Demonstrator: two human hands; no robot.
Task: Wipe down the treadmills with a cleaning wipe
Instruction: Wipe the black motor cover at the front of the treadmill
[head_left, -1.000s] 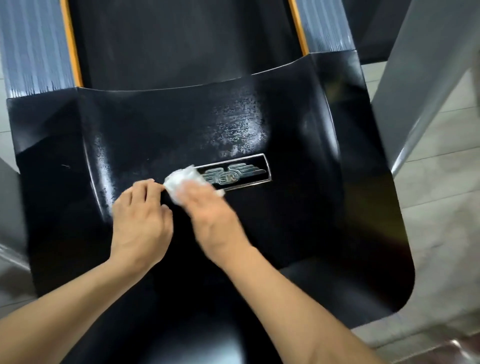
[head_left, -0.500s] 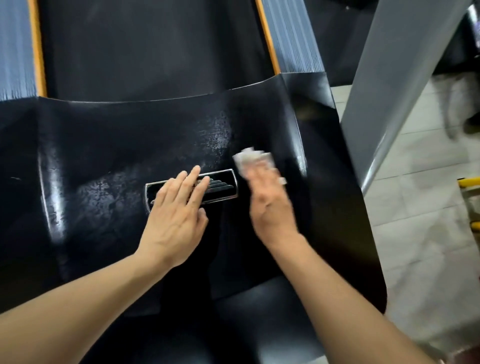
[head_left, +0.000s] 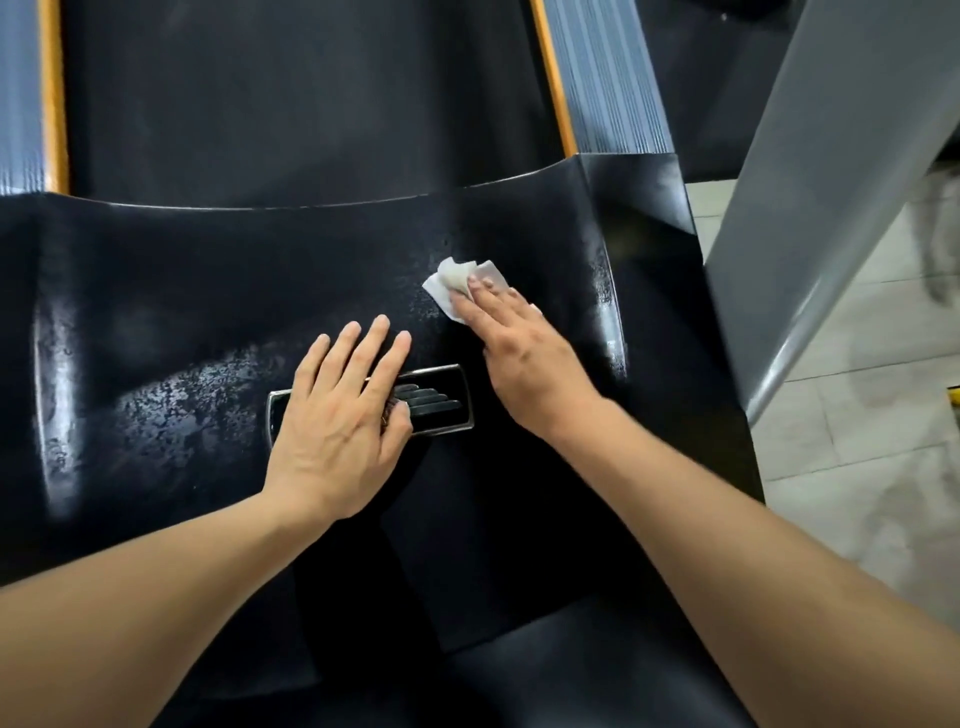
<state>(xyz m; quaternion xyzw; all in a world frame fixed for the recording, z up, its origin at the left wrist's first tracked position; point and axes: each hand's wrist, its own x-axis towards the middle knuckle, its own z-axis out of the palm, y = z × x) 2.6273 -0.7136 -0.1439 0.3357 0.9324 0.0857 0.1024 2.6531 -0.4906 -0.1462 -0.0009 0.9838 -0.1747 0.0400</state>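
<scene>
A glossy black treadmill motor cover (head_left: 171, 291) fills the view, streaked with wet patches. My right hand (head_left: 524, 353) presses a crumpled white wipe (head_left: 454, 280) flat against the cover, up and right of the chrome logo badge (head_left: 441, 402). Straight fingers cover the wipe's lower part. My left hand (head_left: 343, 410) lies flat with spread fingers on the cover, over the left part of the badge.
The black running belt (head_left: 291, 98) lies beyond the cover, flanked by orange strips (head_left: 553, 78) and ribbed grey side rails (head_left: 608, 78). A grey upright post (head_left: 810, 208) slants up at the right. Pale floor tiles (head_left: 857, 467) show at the right.
My right hand has slid the wipe from the badge's left end across to the right and up the cover. My left hand has moved right and flattened onto the badge.
</scene>
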